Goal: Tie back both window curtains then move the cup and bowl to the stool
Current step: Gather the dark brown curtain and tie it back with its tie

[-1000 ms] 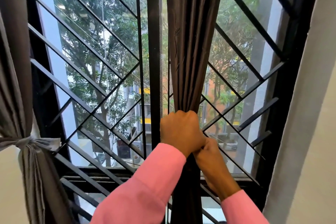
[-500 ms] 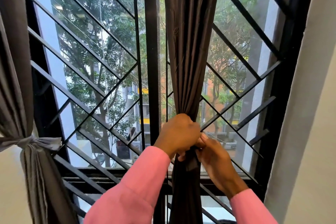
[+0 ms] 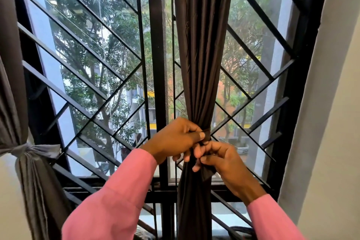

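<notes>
A dark brown curtain [image 3: 200, 54] hangs gathered into a narrow bundle in front of the window's middle. A dark tie band [image 3: 207, 136] wraps its waist. My left hand [image 3: 175, 139] pinches the band at the bundle's left side. My right hand [image 3: 218, 159] sits just below and to the right, fingers closed on a loose end of the band. At the far left, a second curtain [image 3: 29, 177] is cinched by a grey knotted tie [image 3: 29, 149]. Cup, bowl and stool are out of view.
A black window grille [image 3: 109, 76] with diagonal bars spans the glass behind the curtains, with a thick centre post [image 3: 157, 64]. A pale wall [image 3: 331, 122] rises close on the right. Trees and buildings show outside.
My left hand slid from the front of the bundle to its left side. My right hand came out from under it and dropped lower, now holding the band's end.
</notes>
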